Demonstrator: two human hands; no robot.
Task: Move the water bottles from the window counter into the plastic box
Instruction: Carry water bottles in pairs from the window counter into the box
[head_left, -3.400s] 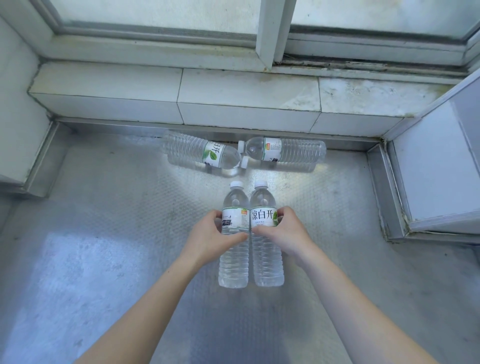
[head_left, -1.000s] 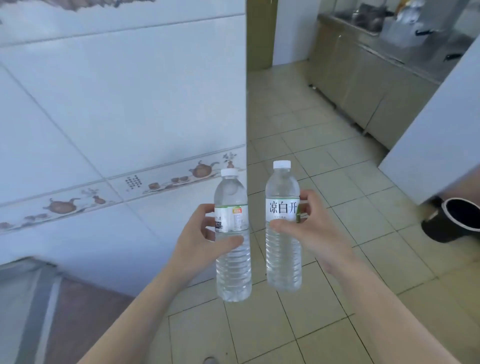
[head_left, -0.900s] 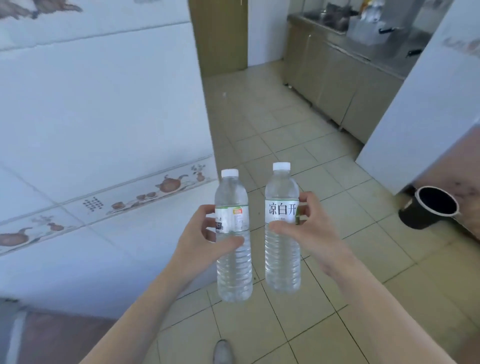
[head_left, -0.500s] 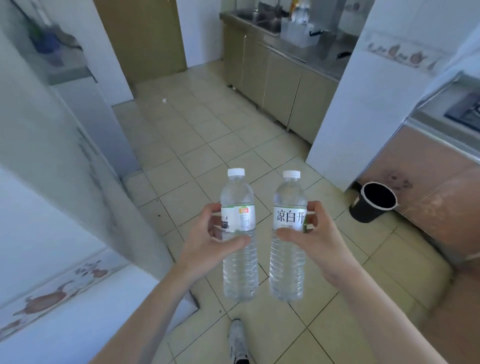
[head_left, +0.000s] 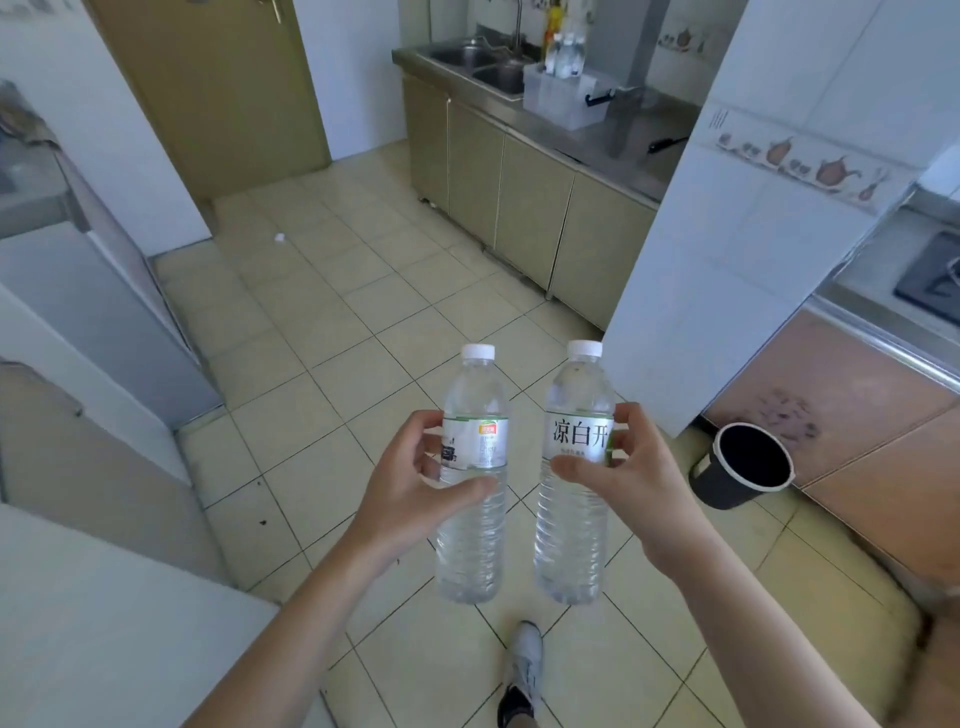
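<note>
I carry two water bottles upright over the kitchen floor, one in each hand.

My left hand (head_left: 410, 488) wraps around the left bottle (head_left: 474, 478) at its label, thumb across the front; my right hand (head_left: 631, 483) grips the right bottle (head_left: 574, 473) the same way. The bottles stand just apart, caps up. The plastic box (head_left: 558, 101) sits far ahead on the steel counter (head_left: 613, 150), beside the sink (head_left: 472, 62), with bottles already standing in it. A black bin (head_left: 743, 467) stands on the floor (head_left: 322, 322) to my right.

A black bin (head_left: 744, 466) stands on the tiled floor (head_left: 332, 322) against the brown cabinet (head_left: 878, 436). A steel sink (head_left: 478, 65) tops the olive cabinets (head_left: 519, 192); a door (head_left: 208, 88) stands behind.
</note>
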